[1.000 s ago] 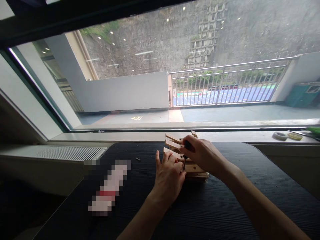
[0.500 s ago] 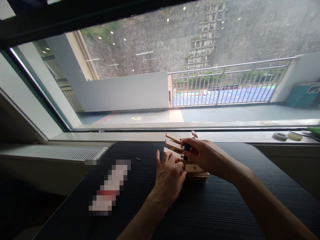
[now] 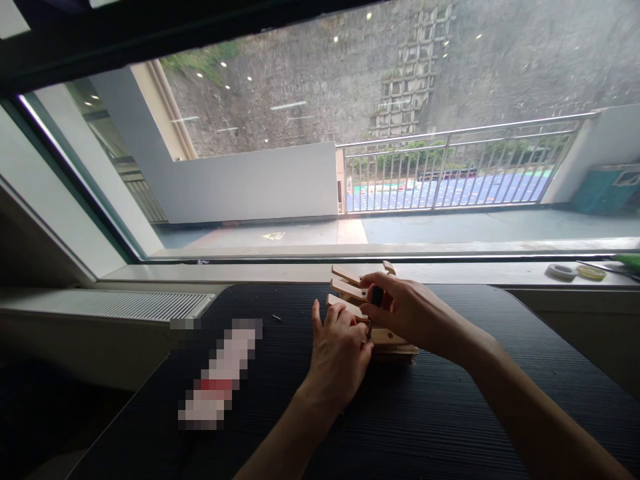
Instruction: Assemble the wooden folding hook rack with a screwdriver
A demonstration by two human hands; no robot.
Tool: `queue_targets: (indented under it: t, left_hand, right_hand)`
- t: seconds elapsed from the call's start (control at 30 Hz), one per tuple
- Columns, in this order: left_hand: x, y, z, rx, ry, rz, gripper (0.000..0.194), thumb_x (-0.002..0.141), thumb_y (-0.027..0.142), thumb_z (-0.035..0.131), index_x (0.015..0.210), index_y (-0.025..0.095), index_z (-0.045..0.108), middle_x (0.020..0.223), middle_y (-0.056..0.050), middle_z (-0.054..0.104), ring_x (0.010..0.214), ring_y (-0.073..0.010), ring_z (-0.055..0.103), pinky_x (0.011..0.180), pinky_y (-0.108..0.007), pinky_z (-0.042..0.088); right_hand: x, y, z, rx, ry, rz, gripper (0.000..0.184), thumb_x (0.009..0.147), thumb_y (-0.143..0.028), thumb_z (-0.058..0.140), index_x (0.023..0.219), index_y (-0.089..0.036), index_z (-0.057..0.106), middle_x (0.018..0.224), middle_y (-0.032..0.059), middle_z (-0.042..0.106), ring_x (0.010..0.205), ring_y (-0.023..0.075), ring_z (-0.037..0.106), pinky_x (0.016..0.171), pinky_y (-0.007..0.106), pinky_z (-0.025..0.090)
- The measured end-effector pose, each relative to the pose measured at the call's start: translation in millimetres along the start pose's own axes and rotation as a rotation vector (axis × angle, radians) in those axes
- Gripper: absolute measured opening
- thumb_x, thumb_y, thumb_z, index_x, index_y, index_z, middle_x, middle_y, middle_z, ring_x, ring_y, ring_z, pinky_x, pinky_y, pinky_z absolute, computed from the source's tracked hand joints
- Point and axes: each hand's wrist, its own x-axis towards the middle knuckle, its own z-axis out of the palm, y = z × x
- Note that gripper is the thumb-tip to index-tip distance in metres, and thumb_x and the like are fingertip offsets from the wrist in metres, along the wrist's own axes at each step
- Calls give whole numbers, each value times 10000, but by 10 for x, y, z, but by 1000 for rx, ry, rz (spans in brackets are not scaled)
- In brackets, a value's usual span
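Note:
A pale wooden piece with several slats lies on the black table, its slat ends sticking out to the left. My right hand is closed round the dark handle of a screwdriver, which stands nearly upright over the front slat. My left hand rests on the left side of the wooden piece, fingers curled over it. Its thumb and index finger are close around the screwdriver's lower end, so the tip and any screw there are hidden. Round dark holes mark the slats.
A small screw lies loose on the black table. To the left is a blurred pale item with a red band. Two tape rolls sit on the windowsill at right, beneath a large window. A radiator is at left.
My right hand's fingers have shifted around the screwdriver handle, and the hand has rolled slightly. My left hand and the wooden piece have stayed in place.

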Motion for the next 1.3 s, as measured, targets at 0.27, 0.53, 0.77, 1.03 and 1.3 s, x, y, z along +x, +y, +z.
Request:
queue_targets:
  t: [0.27,0.53,0.77,1.03,1.3]
  left_hand:
    - [7,11,-19,-1,-15,-8,94,803,265,594,887,240,626,1003,-20,590,1187,-249,401,1087,-606,72]
    - [-3,-4,5,1,-2,-1,93,806,267,585,882,231,625,1001,-32,587,1190,-253,396,1089,-601,65]
    - [-10,-5,7,-17,9,7,81,811,266,579,869,227,619,1001,-33,586,1184,-251,395,1084,-607,68]
    - [-4,-3,-13,-5,-8,13,110,809,269,583,906,240,625,1011,-29,584,1187,-255,391,1090,-607,64]
    - [1,12,-19,11,-19,-1,97,805,267,588,886,232,627,1023,-32,585,1189,-257,393,1088,-605,77]
  right_hand:
    - [0,-15,-7,91,-9,-83,152,833,-258,518,932,-234,630,724,-29,633,599,91,521,603,216,373]
    - [44,9,75,7,36,-62,172,863,-334,499,895,-206,609,637,-28,575,562,98,484,564,222,331]
    - [53,-22,126,-43,61,10,224,868,-387,476,862,-188,580,684,7,595,578,118,514,546,233,332]
    - [-39,-61,-72,144,-46,-31,191,824,-296,526,986,-234,607,714,-19,627,591,105,545,585,226,392]
    - [-6,-69,-34,130,-50,-62,145,826,-226,513,904,-221,636,737,-23,632,643,102,538,618,218,378]
